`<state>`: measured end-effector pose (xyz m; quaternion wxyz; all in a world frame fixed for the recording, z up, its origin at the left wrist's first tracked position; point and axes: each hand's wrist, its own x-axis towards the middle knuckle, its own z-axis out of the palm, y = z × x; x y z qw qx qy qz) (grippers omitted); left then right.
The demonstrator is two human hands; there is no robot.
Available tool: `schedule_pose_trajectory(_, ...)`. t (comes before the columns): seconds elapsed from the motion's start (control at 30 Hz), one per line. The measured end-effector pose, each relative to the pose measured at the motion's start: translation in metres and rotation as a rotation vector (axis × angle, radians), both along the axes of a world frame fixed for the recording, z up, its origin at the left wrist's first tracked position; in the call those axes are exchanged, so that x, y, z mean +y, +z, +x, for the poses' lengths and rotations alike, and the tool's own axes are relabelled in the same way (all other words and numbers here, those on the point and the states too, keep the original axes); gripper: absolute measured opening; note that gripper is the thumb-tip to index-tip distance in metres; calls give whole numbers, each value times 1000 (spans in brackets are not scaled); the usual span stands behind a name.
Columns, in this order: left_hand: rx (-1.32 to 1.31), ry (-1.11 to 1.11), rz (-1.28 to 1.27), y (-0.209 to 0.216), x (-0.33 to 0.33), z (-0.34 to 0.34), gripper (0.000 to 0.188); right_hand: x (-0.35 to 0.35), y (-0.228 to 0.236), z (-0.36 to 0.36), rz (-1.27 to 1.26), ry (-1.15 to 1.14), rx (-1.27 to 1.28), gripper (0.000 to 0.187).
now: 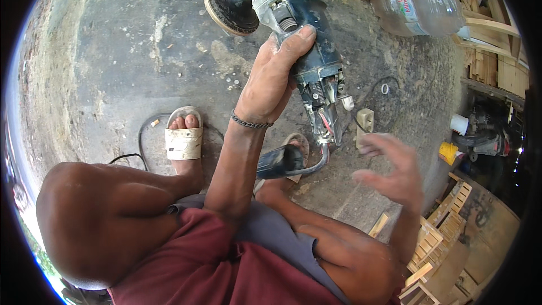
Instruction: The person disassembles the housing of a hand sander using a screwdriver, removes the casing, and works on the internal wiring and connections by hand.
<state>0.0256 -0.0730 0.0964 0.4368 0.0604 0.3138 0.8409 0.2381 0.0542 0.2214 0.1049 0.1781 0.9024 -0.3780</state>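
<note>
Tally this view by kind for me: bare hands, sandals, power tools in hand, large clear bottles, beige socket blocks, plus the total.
Hands: 2 (left hand, right hand)
Sandals: 2
Held power tool: 1
Large clear bottle: 1
Beige socket block: 1
Total: 7

Stained grey floor (113, 73) — a dark cord (140, 140), a pale socket block (366, 120) and a big clear bottle (437, 0) resting on it

Maroon top (186, 262), grey-blue shorts (276, 230), dark chain-link bracelet (251, 123) around the left wrist (254, 112), scuffed cream slide sandal (184, 144), right sandal (306, 148) partly hidden, seemingly matching
</note>
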Motion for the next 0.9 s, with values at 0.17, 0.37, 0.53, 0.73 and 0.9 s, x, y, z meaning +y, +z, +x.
schedule_pose_trajectory(0.17,37,1,-33,4,-11,2,45,2,51,-65,219,126,91,25)
schedule_pose_trajectory(0.37,76,-8,-67,19,-2,10,36,-6,20,-91,365,115,213,15)
schedule_pose_trajectory(0.53,127,29,-111,23,-8,10,34,-8,2,-96,422,147,414,17)
schedule_pose_trajectory(0.73,84,58,-108,22,-5,15,34,-9,-1,-98,449,192,453,19)
schedule_pose_trajectory(0.9,167,30,-147,27,-6,17,36,-19,7,-94,478,121,392,20)
